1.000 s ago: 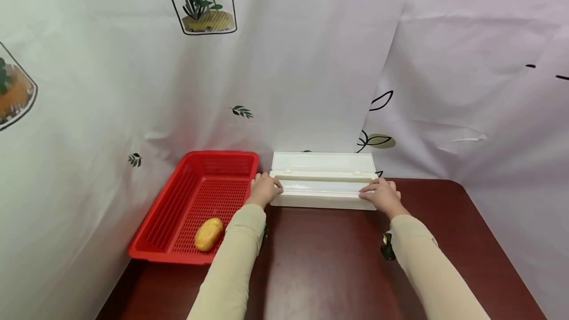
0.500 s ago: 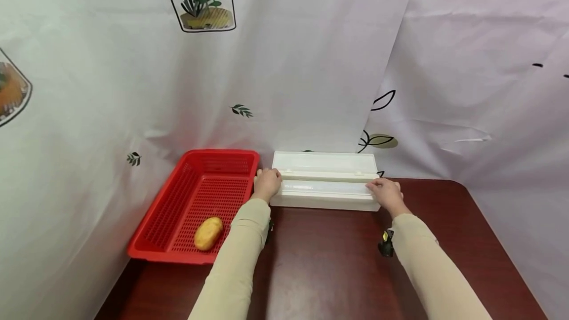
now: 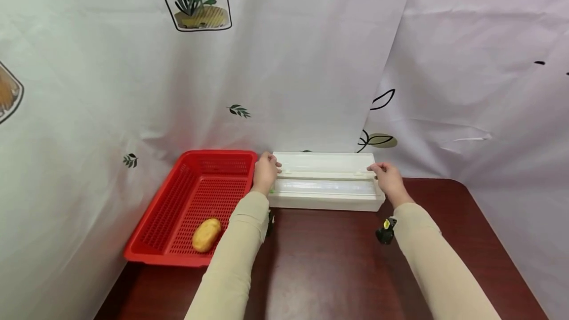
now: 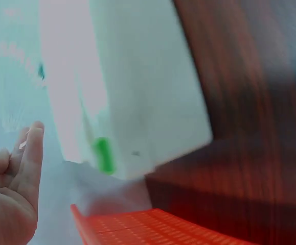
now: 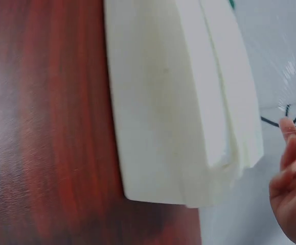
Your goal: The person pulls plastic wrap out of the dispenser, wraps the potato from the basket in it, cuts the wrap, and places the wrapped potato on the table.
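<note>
A long white cling film box lies at the back of the table, its lid tipped up, with a clear roll inside. My left hand is raised at the box's left end, thumb and fingers pinching an edge of cling film. At the other end my right hand pinches the film too; creased cling film runs to its fingertips in the right wrist view. Both hands stand apart from the box's body. A green piece shows on the box's left end. Most of the transparent sheet is hard to see.
On the left, a red plastic basket holds a yellow, potato-like or bread-like oval thing. The dark red-brown table extends in front of the box. A patterned white curtain hangs close behind.
Both hands have risen from the box's opening, up and away toward the lid, drawing the film with them. The box has shifted slightly at its right end; the basket stays put.
</note>
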A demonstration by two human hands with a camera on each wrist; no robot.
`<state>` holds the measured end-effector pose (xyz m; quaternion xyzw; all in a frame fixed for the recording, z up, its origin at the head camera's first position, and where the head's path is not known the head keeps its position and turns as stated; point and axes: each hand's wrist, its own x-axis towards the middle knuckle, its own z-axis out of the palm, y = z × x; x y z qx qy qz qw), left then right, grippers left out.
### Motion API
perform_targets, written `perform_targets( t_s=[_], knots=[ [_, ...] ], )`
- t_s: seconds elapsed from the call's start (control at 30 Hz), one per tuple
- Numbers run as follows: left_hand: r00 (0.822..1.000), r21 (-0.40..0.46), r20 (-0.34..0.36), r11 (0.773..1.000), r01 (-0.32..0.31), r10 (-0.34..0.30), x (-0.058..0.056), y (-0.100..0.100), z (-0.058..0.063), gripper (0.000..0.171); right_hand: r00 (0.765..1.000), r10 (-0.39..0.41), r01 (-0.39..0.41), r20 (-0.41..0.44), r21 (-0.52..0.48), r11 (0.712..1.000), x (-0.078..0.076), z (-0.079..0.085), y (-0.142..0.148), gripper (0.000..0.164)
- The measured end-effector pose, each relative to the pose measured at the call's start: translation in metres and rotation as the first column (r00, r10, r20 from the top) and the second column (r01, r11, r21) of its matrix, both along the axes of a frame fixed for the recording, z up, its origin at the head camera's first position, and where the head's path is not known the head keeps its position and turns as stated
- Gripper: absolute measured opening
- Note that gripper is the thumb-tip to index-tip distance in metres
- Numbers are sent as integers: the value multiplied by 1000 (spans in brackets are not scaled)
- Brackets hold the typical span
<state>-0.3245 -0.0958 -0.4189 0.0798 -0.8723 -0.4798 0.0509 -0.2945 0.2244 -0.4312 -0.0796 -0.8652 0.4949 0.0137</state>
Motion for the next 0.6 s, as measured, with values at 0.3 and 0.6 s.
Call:
perform_targets(
  t_s=[0.3, 0.6],
  knots=[
    [989, 157, -140, 985, 68, -45, -5, -7, 28, 16, 996, 32, -57, -85, -312, 948, -21, 11, 17, 28],
    [953, 25, -123, 959, 281, -276, -1, -18, 58, 50, 984, 62, -122, -167, -380, 917, -29, 36, 22, 25]
  ],
)
